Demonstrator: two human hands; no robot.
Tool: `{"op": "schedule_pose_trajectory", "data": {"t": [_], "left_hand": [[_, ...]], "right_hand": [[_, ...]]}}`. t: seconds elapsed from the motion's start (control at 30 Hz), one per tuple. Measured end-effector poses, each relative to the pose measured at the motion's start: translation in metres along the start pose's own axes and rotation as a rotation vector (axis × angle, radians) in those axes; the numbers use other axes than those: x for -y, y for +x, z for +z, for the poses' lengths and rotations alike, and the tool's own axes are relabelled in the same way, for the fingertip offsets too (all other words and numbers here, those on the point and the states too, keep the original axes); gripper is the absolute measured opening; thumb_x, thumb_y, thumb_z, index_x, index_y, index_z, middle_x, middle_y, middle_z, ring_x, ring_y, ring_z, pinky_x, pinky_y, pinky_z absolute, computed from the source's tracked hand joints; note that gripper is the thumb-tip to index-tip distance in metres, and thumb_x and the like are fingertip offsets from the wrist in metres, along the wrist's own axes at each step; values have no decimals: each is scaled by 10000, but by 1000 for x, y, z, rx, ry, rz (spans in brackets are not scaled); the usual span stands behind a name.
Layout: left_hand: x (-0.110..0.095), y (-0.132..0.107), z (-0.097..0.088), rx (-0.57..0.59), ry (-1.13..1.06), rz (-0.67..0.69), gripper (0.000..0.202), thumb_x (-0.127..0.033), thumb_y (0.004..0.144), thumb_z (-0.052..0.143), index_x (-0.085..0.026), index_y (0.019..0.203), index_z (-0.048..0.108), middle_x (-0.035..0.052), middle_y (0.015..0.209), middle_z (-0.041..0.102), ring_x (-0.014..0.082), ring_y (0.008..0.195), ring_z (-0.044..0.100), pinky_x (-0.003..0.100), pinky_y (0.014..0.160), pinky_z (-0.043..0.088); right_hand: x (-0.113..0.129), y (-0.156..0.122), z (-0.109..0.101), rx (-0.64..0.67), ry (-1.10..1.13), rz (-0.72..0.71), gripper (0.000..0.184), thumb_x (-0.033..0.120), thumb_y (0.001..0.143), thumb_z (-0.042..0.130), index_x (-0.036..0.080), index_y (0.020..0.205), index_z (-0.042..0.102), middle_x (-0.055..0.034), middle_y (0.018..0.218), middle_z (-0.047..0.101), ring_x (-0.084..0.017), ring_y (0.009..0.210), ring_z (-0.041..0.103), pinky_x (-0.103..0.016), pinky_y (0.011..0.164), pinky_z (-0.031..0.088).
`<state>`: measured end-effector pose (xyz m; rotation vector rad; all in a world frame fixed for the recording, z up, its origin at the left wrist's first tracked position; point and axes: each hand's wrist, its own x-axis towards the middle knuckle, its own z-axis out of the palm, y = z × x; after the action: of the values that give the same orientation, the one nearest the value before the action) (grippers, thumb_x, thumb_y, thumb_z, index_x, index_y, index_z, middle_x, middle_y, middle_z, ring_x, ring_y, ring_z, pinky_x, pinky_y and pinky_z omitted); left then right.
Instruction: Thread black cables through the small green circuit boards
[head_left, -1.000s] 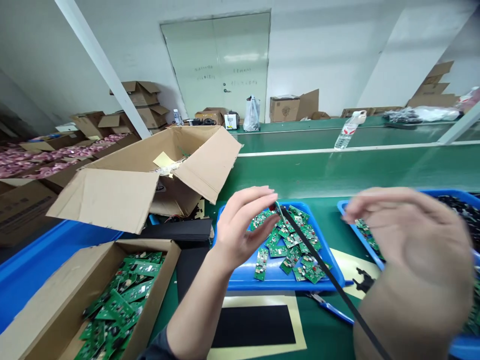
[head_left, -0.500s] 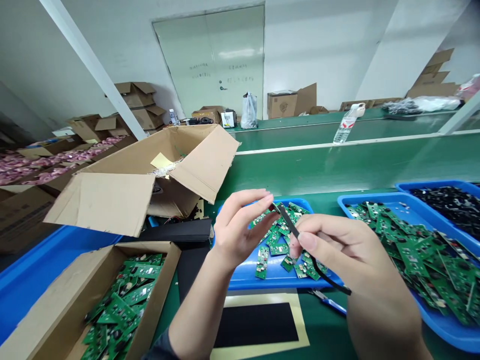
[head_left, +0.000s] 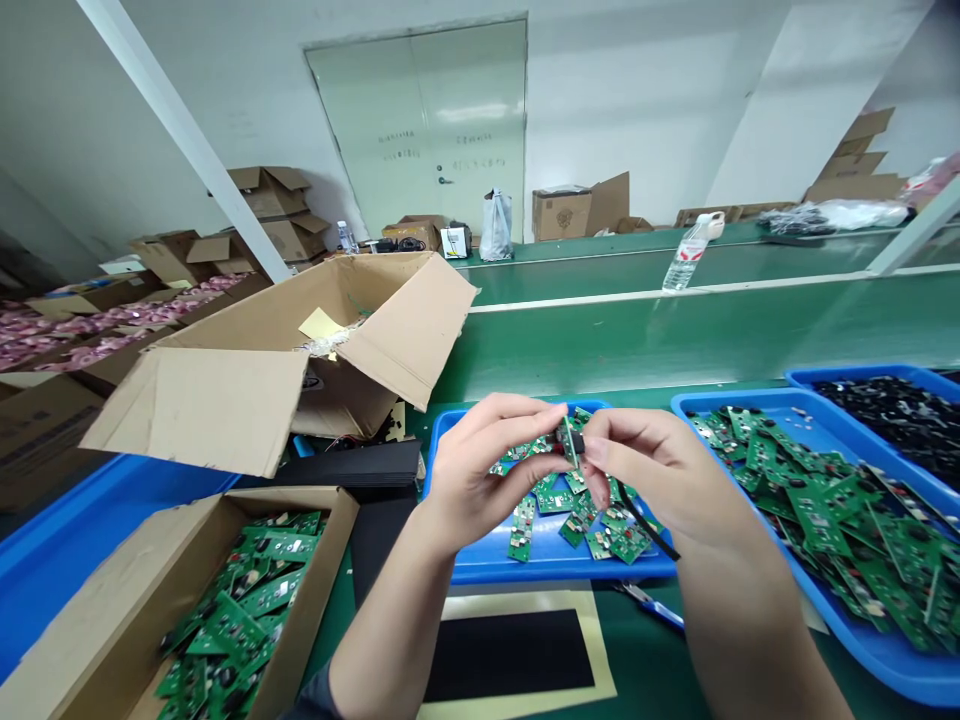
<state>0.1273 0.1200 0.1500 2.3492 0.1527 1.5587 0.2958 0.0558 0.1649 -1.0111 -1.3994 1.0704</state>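
The right hand (head_left: 660, 465) had moved in to the circuit board (head_left: 571, 440), held over the middle blue tray (head_left: 540, 573). Pliers (head_left: 652, 606) took up room before that tray's near rim. Writing on the door (head_left: 420, 130) beyond it was illegible. The left hand's (head_left: 476, 475) fingertips pinched the board; right thumb and forefinger pinched a black strip (head_left: 651, 533).

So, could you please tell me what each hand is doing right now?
Left hand: closed, holding a small green circuit board between thumb and fingers.
Right hand: closed, pinching a black strip at the board.
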Motion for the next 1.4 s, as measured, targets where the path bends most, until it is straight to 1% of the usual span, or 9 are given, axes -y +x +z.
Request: {"op": "schedule_pose_trajectory", "data": {"t": [0.2, 0.33, 0.4, 0.57, 0.7, 0.9, 1.03, 1.17, 1.4], "left_hand": [[-4, 2, -2, 103, -111, -135, 341, -201, 845, 693, -215, 1184, 658, 82, 1008, 697, 160, 920, 671, 298, 810, 603], [-6, -1, 1, 95, -382, -352, 364, -185, 833, 701, -262, 1188, 677, 61, 1013, 666, 156, 928, 662, 253, 763, 611], [-7, -1, 3, 60, -509, -463, 350, -192, 822, 713, -271, 1163, 696, 49, 986, 652, 148, 899, 659, 233, 738, 605], [-7, -1, 13, -48, -612, -593, 292, -231, 780, 762, -229, 1072, 737, 51, 903, 671, 147, 856, 657, 253, 782, 581], [-5, -2, 19, -159, -601, -622, 302, -204, 753, 784, -229, 1050, 734, 60, 959, 698, 155, 895, 667, 255, 794, 579], [-2, -4, 20, -205, -518, -547, 310, -190, 757, 778, -224, 1061, 732, 62, 965, 693, 161, 883, 680, 284, 789, 595], [-2, -3, 18, -163, -516, -533, 314, -202, 764, 775, -236, 1073, 734, 59, 948, 692, 157, 883, 668, 264, 774, 581], [-4, -2, 16, -69, -573, -510, 297, -202, 795, 746, -274, 1083, 734, 34, 898, 674, 133, 845, 654, 237, 752, 566], [-5, -2, 14, 33, -610, -538, 293, -213, 825, 712, -285, 1109, 728, 33, 906, 634, 130, 841, 626, 222, 736, 553]], "right_hand": [[-6, -2, -7, -155, -324, -202, 219, 247, 889, 552, 194, 680, 593, 20, 576, 586, -107, 530, 544, -210, 507, 436], [-11, -2, -13, -201, -550, -482, 150, 187, 915, 540, 203, 794, 629, 8, 691, 657, -116, 623, 595, -221, 602, 468], [-12, -1, -15, -207, -608, -538, 157, 173, 925, 528, 206, 810, 630, 6, 703, 669, -117, 628, 606, -219, 607, 472], [-10, -4, -15, -244, -681, -545, 129, 168, 925, 537, 205, 834, 621, 3, 719, 675, -119, 641, 614, -219, 611, 466], [-4, -10, -7, -301, -713, -566, 138, 148, 900, 547, 189, 775, 586, 14, 653, 621, -109, 590, 563, -226, 586, 432], [2, -15, 3, -59, -402, -259, 261, 213, 918, 477, 193, 665, 538, 34, 566, 547, -89, 509, 495, -195, 470, 376], [-3, -10, 1, -62, -305, -88, 289, 297, 916, 487, 187, 657, 553, 31, 540, 529, -91, 479, 479, -205, 457, 372], [-4, -7, -5, -150, -406, -132, 254, 295, 900, 514, 186, 683, 587, 27, 551, 529, -92, 487, 457, -205, 437, 340], [-3, -8, -10, -284, -645, -333, 193, 238, 906, 539, 193, 749, 641, 12, 617, 632, -116, 552, 567, -220, 531, 440]]}}
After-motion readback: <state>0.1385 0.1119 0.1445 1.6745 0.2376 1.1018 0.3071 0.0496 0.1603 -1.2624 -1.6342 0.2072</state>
